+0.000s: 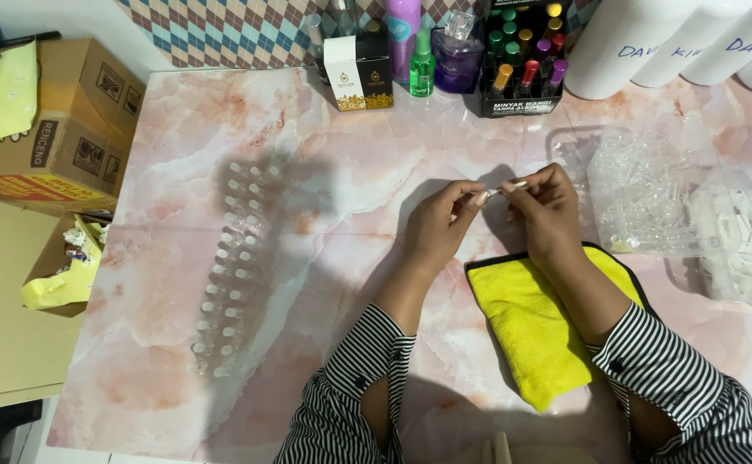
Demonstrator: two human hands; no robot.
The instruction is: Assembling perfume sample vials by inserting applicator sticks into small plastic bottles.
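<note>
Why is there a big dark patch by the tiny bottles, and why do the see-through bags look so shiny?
In the head view, light from the right stretches a long shadow left of the rows of small clear vials; the hands' shadow falls on the marble table; the clear plastic bags glare white, blurring their contents; the left hand and right hand look sharp.

A pink marbled tabletop (221, 137) stands against a diamond-patterned wall (221, 34); cardboard boxes (67, 120) stacked left of it.
</note>
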